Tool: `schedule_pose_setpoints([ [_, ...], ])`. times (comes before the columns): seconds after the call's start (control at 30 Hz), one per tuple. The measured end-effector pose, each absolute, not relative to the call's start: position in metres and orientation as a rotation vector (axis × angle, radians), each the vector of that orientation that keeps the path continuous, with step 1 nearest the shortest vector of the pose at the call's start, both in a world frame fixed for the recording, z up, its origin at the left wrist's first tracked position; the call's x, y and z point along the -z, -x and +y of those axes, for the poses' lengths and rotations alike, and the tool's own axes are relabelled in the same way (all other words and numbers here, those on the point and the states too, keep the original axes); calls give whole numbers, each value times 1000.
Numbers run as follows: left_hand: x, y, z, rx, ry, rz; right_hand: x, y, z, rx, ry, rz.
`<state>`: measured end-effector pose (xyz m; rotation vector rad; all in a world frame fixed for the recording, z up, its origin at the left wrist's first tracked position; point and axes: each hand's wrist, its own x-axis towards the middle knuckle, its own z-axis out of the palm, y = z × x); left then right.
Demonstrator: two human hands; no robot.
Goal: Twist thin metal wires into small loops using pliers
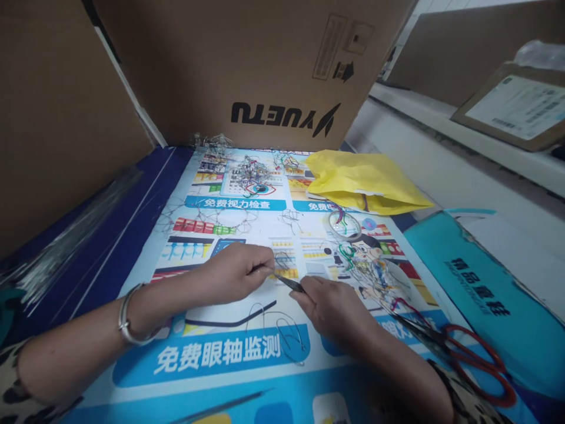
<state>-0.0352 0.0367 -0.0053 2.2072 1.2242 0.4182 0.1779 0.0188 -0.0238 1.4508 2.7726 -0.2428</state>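
Observation:
My left hand, a bracelet on its wrist, is closed in a pinch on a thin wire at the middle of the printed sheet. From the right, my right hand is closed on a dark, pointed pliers-like tool, whose tip meets the wire at my left fingertips. Loops of thin wire lie just below the hands. Tangled wire pieces sit farther back on the sheet. A clear roll with purple and green strands lies behind my right hand.
Red-handled scissors lie by my right forearm. A yellow bag is at the back right, a teal box at the right. Large cardboard boxes stand behind. Bundled wires lie at the left, a thin pointed tool in front.

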Motion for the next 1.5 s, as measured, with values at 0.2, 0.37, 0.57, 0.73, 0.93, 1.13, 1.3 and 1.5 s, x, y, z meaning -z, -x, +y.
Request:
schedule_pose_setpoints([
  [0.2, 1, 39, 35, -255, -2322, 1167, 23, -182, 18, 289, -1328, 2801],
  [0.37, 3, 38, 38, -323, -2173, 1158, 17, -181, 21, 398, -1357, 2728],
  [0.57, 12, 36, 42, -696, -1676, 1143, 10, -183, 26, 772, -1521, 2632],
  [0.73, 22, 33, 42, -749, -1585, 1125, 6, -181, 24, 828, -1479, 2604],
  [0.93, 22, 30, 49, -654, -1683, 1309, 2, -184, 22, 667, -1459, 2566],
  [1.13, 36, 24, 60, -553, -2103, 1286, 3, -189, 22, 477, -1507, 2521],
  [1.3, 32, 28, 56, -501, -2248, 1398, 7, -191, 16, 377, -1347, 2605],
  [1.5, 0, 36, 40, 18, -2237, 1096, 7, -199, 13, 352, -1192, 2639],
])
